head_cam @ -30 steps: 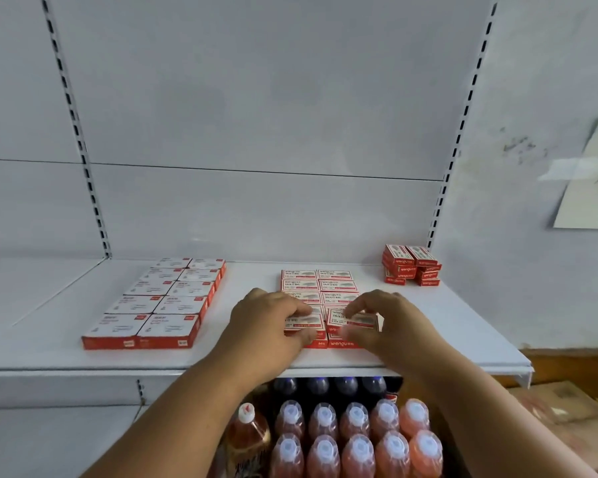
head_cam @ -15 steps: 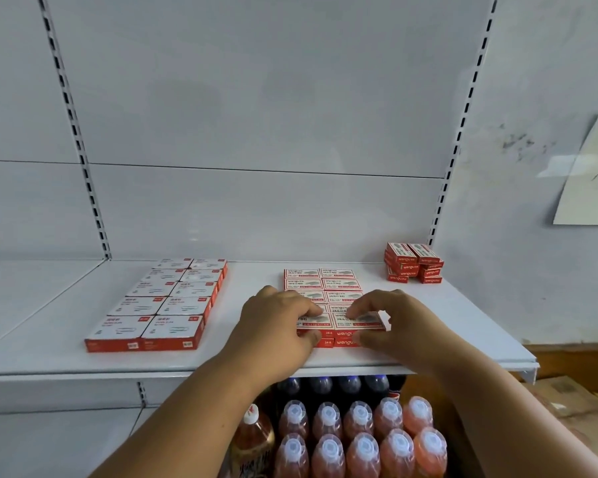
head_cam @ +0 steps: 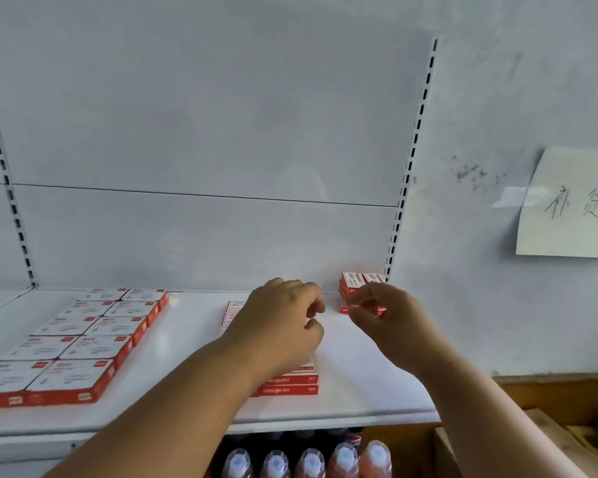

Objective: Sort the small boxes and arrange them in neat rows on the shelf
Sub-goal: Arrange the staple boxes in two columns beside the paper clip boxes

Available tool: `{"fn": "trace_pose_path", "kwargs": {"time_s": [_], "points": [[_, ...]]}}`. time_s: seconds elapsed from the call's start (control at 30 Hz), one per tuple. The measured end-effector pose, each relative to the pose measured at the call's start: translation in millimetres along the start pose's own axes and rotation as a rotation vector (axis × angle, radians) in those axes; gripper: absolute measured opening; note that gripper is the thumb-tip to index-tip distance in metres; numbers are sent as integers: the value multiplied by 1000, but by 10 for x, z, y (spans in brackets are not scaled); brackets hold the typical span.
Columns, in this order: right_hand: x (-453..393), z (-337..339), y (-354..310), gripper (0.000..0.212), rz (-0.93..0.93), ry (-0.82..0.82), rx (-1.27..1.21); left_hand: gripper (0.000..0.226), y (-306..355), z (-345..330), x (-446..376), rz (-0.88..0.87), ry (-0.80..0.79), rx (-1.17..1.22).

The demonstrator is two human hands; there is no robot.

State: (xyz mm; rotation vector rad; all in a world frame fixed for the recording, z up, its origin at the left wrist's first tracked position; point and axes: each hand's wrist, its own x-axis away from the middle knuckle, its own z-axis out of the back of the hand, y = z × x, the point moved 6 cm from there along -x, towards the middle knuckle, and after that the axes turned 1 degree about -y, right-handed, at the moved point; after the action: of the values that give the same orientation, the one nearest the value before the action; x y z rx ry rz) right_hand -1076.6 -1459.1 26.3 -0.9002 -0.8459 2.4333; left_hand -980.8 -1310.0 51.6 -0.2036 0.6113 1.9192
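The left hand [head_cam: 283, 326] hovers over the middle block of small boxes [head_cam: 292, 382], fingers loosely curled, holding nothing that shows. The right hand [head_cam: 384, 315] is raised to its right, fingertips drawn toward the thumb just in front of the stack [head_cam: 353, 282] of red boxes at the back right of the shelf [head_cam: 359, 384]; whether it pinches a box there I cannot tell, since the hand is blurred and covers the stack's front. The middle block lies two layers deep near the shelf's front edge, mostly hidden under the left hand and arm. Well apart to the left, larger white-topped boxes [head_cam: 80, 339] lie flat in two neat rows running front to back. Below the shelf stand bottles [head_cam: 311, 460] with pale caps. A paper note [head_cam: 570, 208] hangs on the wall at right.
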Motion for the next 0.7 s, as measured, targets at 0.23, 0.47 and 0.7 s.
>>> {"fn": "trace_pose_path", "kwargs": {"time_s": [0.23, 0.47, 0.7], "points": [[-556, 402, 533, 26, 29, -51, 158, 22, 288, -331, -598, 139, -32, -36], [-1012, 297, 1028, 66, 19, -324, 277, 15, 319, -653, -1228, 426, 17, -88], [-1155, 302, 1100, 77, 138, -304, 182, 42, 154, -899, -1361, 712, -87, -109]]}}
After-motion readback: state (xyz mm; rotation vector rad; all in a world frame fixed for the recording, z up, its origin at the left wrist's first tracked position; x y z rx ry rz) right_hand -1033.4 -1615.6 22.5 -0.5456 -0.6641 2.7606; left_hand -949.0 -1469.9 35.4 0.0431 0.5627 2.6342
